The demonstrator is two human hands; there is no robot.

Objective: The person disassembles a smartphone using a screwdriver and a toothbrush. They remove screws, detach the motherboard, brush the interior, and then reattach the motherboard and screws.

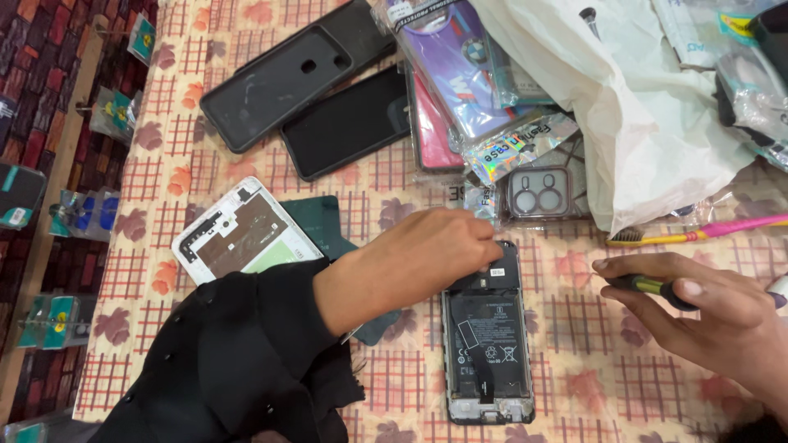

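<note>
At the centre of the frame the left hand (427,254), reaching from a black sleeve (238,353), presses curled fingertips onto the top end of an opened black smartphone with its back cover off and battery exposed (487,344), lying low in the middle on the floral checked cloth (574,361). At the right edge the right hand (698,308) is closed around a yellow-and-black-handled screwdriver (652,287). A white phone frame (242,234) lies at centre left, and a pink toothbrush (698,232) just above the right hand.

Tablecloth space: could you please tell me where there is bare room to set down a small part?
Bare tablecloth lies left of the black phone cases, and more between the opened phone and the right hand. The far right is crowded with packaged cases and a white plastic bag.
</note>
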